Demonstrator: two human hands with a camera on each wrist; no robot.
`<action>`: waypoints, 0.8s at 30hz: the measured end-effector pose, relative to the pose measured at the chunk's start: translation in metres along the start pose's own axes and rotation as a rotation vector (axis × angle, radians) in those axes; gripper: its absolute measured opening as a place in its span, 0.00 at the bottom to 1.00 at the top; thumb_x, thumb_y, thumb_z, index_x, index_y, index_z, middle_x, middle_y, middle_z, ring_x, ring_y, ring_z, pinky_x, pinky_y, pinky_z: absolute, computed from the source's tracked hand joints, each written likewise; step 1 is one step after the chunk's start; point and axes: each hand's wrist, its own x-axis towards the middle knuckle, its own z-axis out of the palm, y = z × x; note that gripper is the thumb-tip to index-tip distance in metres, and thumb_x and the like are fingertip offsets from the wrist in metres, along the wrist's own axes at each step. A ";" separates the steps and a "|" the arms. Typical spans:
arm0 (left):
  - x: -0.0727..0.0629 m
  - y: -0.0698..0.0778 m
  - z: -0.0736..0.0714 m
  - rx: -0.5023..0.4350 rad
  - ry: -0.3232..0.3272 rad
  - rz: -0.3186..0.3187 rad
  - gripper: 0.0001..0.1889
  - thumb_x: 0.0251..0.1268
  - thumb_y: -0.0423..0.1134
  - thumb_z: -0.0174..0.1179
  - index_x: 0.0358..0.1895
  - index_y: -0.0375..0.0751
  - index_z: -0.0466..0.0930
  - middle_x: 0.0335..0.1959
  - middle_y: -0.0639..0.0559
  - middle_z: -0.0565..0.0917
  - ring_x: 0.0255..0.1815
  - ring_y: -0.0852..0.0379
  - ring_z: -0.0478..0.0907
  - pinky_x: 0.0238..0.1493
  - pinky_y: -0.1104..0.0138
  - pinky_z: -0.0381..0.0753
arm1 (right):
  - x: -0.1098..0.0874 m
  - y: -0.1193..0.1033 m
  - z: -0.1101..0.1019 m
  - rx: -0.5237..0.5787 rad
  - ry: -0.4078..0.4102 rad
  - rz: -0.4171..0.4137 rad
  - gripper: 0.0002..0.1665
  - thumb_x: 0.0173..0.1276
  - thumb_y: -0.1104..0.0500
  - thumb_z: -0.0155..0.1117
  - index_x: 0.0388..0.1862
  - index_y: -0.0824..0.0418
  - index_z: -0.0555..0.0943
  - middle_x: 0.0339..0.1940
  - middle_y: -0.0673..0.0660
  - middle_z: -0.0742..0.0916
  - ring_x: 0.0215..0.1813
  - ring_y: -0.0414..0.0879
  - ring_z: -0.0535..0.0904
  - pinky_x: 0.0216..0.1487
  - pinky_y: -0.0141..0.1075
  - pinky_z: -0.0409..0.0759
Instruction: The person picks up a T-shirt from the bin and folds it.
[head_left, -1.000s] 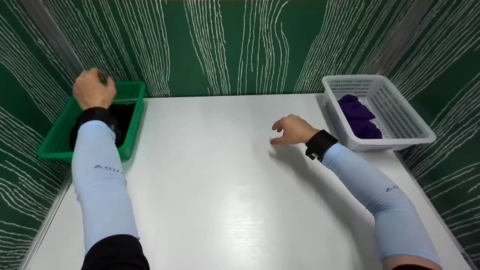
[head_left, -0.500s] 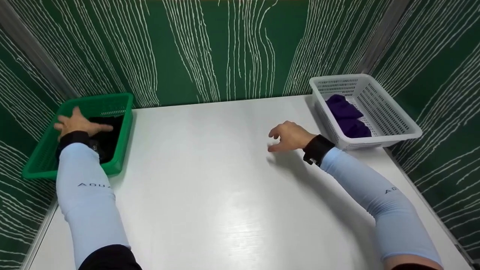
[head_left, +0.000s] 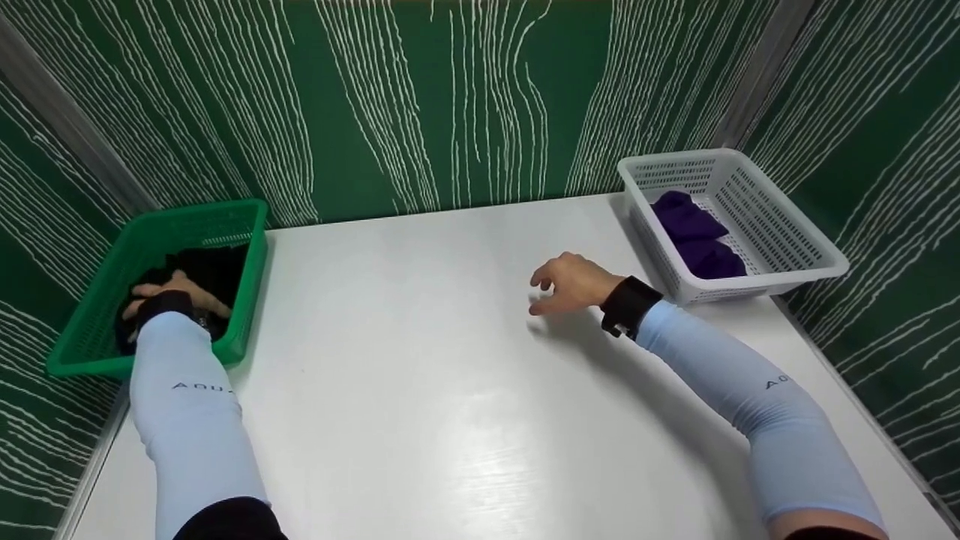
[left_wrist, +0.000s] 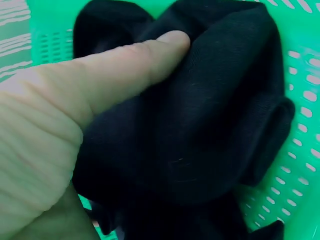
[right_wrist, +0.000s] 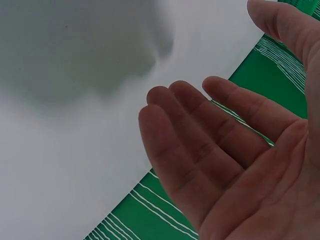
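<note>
In the head view my left hand point(head_left: 180, 289) is down inside the green basket point(head_left: 255, 281) at the left, on the bunched black cloth point(head_left: 214, 266). Its fingers are spread over the cloth. The left wrist view shows the thumb lying straight along the folds of the same black cloth point(left_wrist: 215, 110); the other fingertips are hidden there. My right hand point(head_left: 574, 285) hovers low above the white table point(head_left: 412, 360), right of its middle, holding nothing. Its fingers are loosely bent with the thumb apart, and the palm shows in the right wrist view.
A white perforated basket point(head_left: 780, 285) stands at the back right with folded purple cloth point(head_left: 690, 217) lying along its left side. Green walls with white wavy lines point(head_left: 495, 97) close in the table at the back and both sides.
My left hand has come down from above the green basket onto the black cloth inside it. The right hand has stayed nearly where it was; the view has shifted slightly.
</note>
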 end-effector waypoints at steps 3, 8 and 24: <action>-0.002 -0.001 0.007 0.019 0.001 0.004 0.65 0.64 0.56 0.65 0.78 0.39 0.16 0.68 0.10 0.17 0.66 0.02 0.30 0.60 0.19 0.52 | 0.000 -0.001 0.002 0.001 -0.013 0.013 0.32 0.58 0.43 0.77 0.54 0.63 0.87 0.46 0.61 0.90 0.49 0.56 0.85 0.51 0.50 0.82; 0.004 -0.006 0.014 0.083 0.043 0.032 0.61 0.65 0.55 0.63 0.80 0.34 0.23 0.68 0.05 0.27 0.65 0.03 0.41 0.65 0.24 0.56 | 0.003 -0.002 0.003 0.007 -0.021 0.017 0.33 0.58 0.42 0.77 0.55 0.63 0.87 0.45 0.60 0.90 0.49 0.54 0.85 0.52 0.49 0.82; 0.070 -0.043 0.000 0.125 0.145 -0.046 0.35 0.72 0.43 0.52 0.66 0.11 0.58 0.52 0.10 0.62 0.51 0.25 0.64 0.45 0.40 0.73 | 0.010 -0.008 0.009 -0.001 -0.054 0.000 0.33 0.58 0.42 0.78 0.54 0.63 0.87 0.44 0.59 0.90 0.49 0.53 0.84 0.52 0.48 0.81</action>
